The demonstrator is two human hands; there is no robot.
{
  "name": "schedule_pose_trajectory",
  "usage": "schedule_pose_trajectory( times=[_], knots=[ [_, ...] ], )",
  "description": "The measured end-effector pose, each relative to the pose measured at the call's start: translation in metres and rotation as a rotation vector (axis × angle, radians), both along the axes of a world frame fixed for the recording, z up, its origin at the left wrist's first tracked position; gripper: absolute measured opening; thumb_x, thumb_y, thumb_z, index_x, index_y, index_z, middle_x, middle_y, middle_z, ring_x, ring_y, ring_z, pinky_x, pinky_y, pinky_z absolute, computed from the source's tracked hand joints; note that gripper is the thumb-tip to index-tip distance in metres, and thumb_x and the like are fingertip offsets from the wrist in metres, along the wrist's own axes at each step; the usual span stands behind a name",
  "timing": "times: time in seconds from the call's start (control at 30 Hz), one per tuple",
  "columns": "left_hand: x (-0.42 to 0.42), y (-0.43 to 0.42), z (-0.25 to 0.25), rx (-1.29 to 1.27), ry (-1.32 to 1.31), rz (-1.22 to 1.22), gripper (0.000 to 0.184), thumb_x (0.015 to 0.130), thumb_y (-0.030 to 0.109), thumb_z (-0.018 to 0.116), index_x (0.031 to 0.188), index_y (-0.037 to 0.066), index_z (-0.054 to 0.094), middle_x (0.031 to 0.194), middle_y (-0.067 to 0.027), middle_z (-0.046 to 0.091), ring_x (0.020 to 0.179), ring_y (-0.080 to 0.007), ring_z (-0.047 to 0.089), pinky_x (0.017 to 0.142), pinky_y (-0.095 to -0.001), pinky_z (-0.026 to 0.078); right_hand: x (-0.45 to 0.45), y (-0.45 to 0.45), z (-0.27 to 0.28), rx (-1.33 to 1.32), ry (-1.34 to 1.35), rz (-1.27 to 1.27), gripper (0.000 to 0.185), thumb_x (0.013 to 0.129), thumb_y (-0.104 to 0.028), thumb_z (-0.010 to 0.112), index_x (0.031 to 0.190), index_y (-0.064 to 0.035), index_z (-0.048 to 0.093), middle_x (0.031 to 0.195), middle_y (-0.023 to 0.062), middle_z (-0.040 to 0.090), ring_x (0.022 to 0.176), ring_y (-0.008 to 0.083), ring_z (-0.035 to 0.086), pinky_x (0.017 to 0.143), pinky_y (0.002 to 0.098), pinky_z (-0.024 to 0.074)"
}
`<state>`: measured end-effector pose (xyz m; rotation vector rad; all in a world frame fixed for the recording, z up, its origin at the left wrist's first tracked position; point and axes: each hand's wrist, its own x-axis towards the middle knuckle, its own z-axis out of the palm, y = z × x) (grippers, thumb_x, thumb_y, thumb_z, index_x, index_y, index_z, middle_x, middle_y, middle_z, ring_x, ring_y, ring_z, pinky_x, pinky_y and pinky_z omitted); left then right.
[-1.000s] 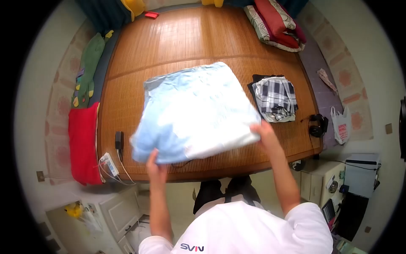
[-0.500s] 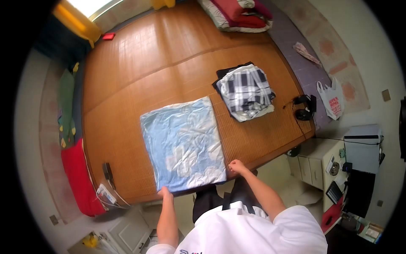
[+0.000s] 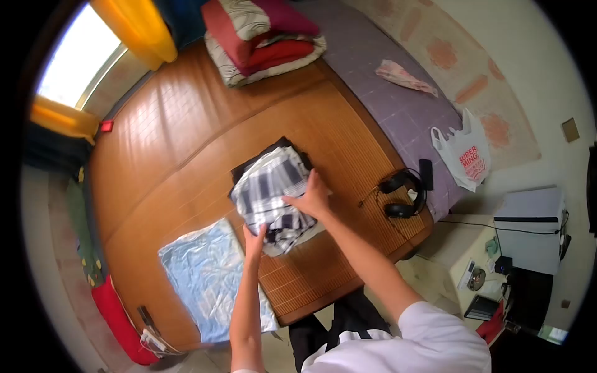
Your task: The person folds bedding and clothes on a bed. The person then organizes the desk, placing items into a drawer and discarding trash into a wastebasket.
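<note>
Plaid garment (image 3: 264,186), black and white, laid over dark cloth (image 3: 283,144) on the bamboo mat (image 3: 186,199), near the front edge and within reach of both arms. Left hand (image 3: 254,238) in contact at the near-left side; right hand (image 3: 311,198) opposite, with thumb spread across the plaid. Contact from two sides probably intended to steady loose layers and limit sliding; full closure of either hand impossible to tell, owing to partly hidden fingers. Light-blue floral cloth (image 3: 202,273) folded flat to the left, partly behind the left forearm, apparently separated to avoid overlap. Headphones (image 3: 398,210) to the right, near the mat edge, probably set aside for clearance. Surface: ribbed, brown, glossy toward the far end, with a curved seam across. Folded quilt (image 3: 249,43) at the far edge; purple sheet (image 3: 367,102) along the right margin, bearing a pink cloth (image 3: 404,76) and a white plastic bag (image 3: 466,155). Room: bright window (image 3: 81,53) and yellow curtain (image 3: 140,34) at far left; pale wall at right.
</note>
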<state>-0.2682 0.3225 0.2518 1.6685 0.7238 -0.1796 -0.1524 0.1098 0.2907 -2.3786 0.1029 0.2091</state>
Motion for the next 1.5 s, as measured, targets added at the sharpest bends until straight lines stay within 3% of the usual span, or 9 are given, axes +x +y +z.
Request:
schedule_pose_trajectory(
  times=[0.1,0.33,0.53,0.83,0.97,1.07,1.17,1.23,1.5],
  knots=[
    [0.038,-0.007,-0.034,-0.146,0.008,0.039,0.085,0.074,0.037,0.074,0.134,-0.007,0.032,0.129,-0.0212,0.045,0.117,-0.0292,0.046,0.099,-0.0357,0.036,0.023,-0.02,-0.041,-0.003,0.496,-0.063,0.131,0.055,-0.065,0.075,0.14,0.0102,0.009,0.145,0.0306,0.016,0.135,0.0418,0.017,0.11,0.0447,0.021],
    [0.037,0.014,-0.082,-0.464,0.14,0.12,0.057,0.082,0.03,0.068,0.123,-0.004,0.049,0.115,-0.0117,0.058,0.103,-0.0213,0.055,0.087,-0.0329,0.044,0.036,-0.036,-0.09,0.159,0.597,-0.079,0.125,0.05,-0.059,0.081,0.134,0.0152,0.025,0.138,0.0285,0.034,0.128,0.0352,0.037,0.104,0.0348,0.034],
    [0.034,0.017,-0.108,-0.585,0.197,0.114,0.064,0.082,0.039,0.067,0.122,-0.007,0.049,0.113,-0.0142,0.059,0.095,-0.0257,0.06,0.081,-0.0384,0.048,0.044,-0.041,-0.097,0.517,0.818,-0.2,0.1,0.053,-0.04,0.086,0.128,0.0098,0.041,0.123,0.0209,0.053,0.112,0.0272,0.054,0.095,0.0334,0.0426],
    [0.036,0.007,-0.08,-0.757,0.182,0.162,0.056,0.084,0.036,0.064,0.123,-0.002,0.048,0.11,-0.0129,0.061,0.094,-0.0248,0.062,0.08,-0.0373,0.051,0.034,-0.036,-0.131,0.401,0.668,-0.181,0.101,0.055,-0.044,0.084,0.132,0.0049,0.04,0.131,0.0197,0.048,0.121,0.0286,0.047,0.1,0.0329,0.0379],
    [0.037,0.011,-0.075,-0.726,0.236,0.173,0.045,0.087,0.03,0.062,0.117,-0.003,0.052,0.104,-0.0104,0.063,0.088,-0.0204,0.063,0.074,-0.0339,0.051,0.057,-0.058,-0.112,0.476,0.837,0.247,0.124,0.056,-0.066,0.074,0.141,0.0049,0.019,0.144,0.0256,0.026,0.133,0.0387,0.026,0.106,0.0453,0.0289],
    [0.041,0.016,-0.064,-0.549,0.303,0.164,0.041,0.088,0.028,0.062,0.115,-0.001,0.054,0.101,-0.0082,0.063,0.084,-0.0183,0.063,0.072,-0.0316,0.051,0.126,-0.129,-0.047,0.527,1.153,0.386,0.101,0.07,-0.057,0.071,0.142,-0.0038,0.024,0.135,0.0248,0.04,0.118,0.0351,0.047,0.09,0.0515,0.0458],
    [0.046,-0.005,-0.055,-0.457,0.308,0.282,0.041,0.09,0.027,0.057,0.118,-0.003,0.052,0.101,-0.0088,0.062,0.088,-0.0195,0.061,0.073,-0.0322,0.05,0.219,-0.235,-0.073,0.804,0.51,-0.269,0.075,0.085,-0.021,0.066,0.143,-0.0103,0.02,0.102,0.018,0.058,0.078,0.021,0.059,0.057,0.0341,0.0528],
    [0.035,0.004,-0.093,-0.511,0.397,0.323,0.041,0.091,0.027,0.055,0.122,0.001,0.049,0.1,-0.0081,0.061,0.086,-0.0202,0.061,0.072,-0.0333,0.05,0.287,-0.316,-0.032,0.955,0.167,-0.561,0.086,0.082,-0.01,0.063,0.146,-0.0181,0.007,0.095,0.0135,0.057,0.065,0.0179,0.055,0.052,0.0309,0.0489],
    [0.037,-0.012,-0.072,-0.528,0.423,0.306,0.044,0.087,0.04,0.058,0.116,0.006,0.053,0.097,-0.0063,0.063,0.083,-0.0225,0.062,0.074,-0.0371,0.052,0.416,-0.517,-0.11,0.158,-0.223,-0.425,0.067,0.074,-0.004,0.055,0.137,-0.0092,0.034,0.102,0.0165,0.06,0.08,0.0277,0.062,0.069,0.0376,0.0505]
  ],
)
